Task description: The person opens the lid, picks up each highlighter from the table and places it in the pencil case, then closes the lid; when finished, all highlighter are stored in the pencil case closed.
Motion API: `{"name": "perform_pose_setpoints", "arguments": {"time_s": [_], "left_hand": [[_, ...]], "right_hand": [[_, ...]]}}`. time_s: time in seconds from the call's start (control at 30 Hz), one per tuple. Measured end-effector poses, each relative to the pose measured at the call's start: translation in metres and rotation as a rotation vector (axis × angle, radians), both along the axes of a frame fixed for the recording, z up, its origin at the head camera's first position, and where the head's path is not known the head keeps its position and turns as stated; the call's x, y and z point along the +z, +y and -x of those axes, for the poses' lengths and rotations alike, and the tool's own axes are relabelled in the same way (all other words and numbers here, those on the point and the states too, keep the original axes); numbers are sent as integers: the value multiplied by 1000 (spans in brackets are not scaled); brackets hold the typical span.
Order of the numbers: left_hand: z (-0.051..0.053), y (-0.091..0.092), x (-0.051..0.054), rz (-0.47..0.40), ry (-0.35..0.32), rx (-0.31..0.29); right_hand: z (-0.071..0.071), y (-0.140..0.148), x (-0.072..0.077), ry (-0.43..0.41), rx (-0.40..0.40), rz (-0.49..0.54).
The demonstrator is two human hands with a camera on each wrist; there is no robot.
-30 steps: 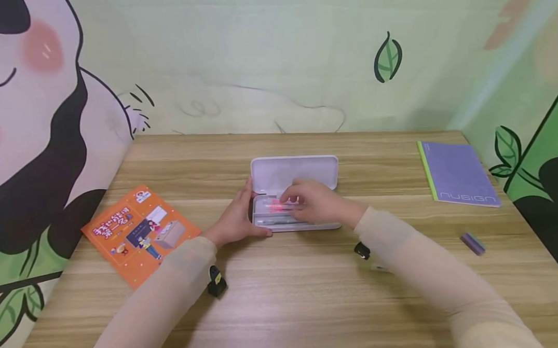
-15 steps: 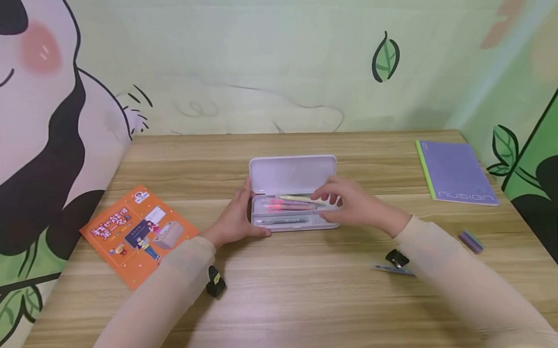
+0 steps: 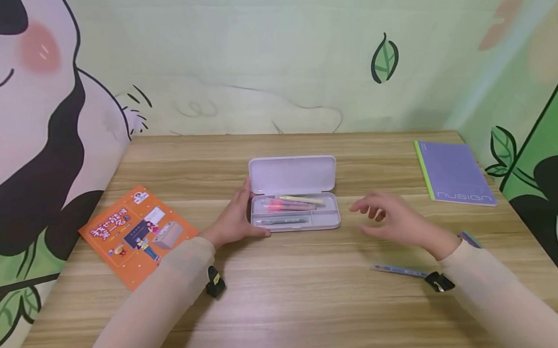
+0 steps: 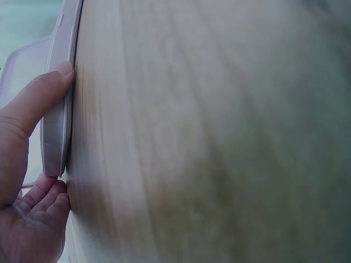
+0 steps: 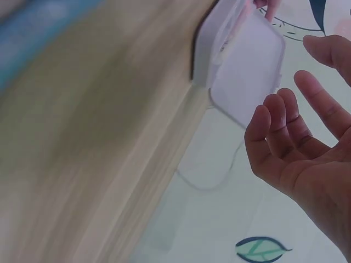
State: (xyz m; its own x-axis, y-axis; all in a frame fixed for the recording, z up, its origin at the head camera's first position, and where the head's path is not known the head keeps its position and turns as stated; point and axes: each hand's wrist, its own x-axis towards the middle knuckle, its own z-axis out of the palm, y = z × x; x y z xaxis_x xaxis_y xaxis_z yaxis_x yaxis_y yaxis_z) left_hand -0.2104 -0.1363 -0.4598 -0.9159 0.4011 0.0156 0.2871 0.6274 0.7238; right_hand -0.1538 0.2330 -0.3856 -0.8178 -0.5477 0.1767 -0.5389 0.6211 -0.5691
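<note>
A white pencil case (image 3: 325,220) stands in mid-table with its lid (image 3: 293,174) raised. Its back compartment holds pink-tipped pens (image 3: 290,207) and a pale yellow pen (image 3: 301,199); a greyish pen (image 3: 283,221) lies in the front one. My left hand (image 3: 229,218) grips the case's left end, thumb (image 4: 46,90) along the front side and fingers at the end. To the right of the case hovers my right hand (image 3: 398,220), fingers loosely bent and holding nothing. Near its wrist, a blue pen (image 3: 397,270) lies on the table, partly hidden by the wrist camera.
An orange booklet (image 3: 136,227) lies at the left, partly under the left forearm. A purple notebook (image 3: 456,174) lies at the back right. A small purple and teal object (image 3: 471,239) is mostly hidden behind the right wrist. The wall (image 3: 265,65) rises behind the table.
My right hand has left the pens in the case and moved right, uncovering the pale yellow pen and the blue pen on the table. My left hand stays on the case.
</note>
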Motion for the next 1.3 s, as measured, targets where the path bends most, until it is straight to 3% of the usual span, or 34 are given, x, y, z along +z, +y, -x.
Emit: {"name": "perform_pose_setpoints", "arguments": {"time_s": [0.2, 0.53, 0.7, 0.9, 1.3], "left_hand": [[0, 0, -1, -10, -1, 3], [-1, 1, 2, 3, -24, 11], [-1, 1, 3, 8, -22, 11], [-1, 1, 2, 13, -20, 11], [0, 0, -1, 19, -18, 14]], "right_hand": [[-18, 23, -11, 50, 24, 0], [-51, 51, -30, 46, 17, -50], [-61, 58, -41, -1, 9, -89], [-64, 60, -48, -35, 14, -148], [-57, 53, -50, -1, 101, -124]]}}
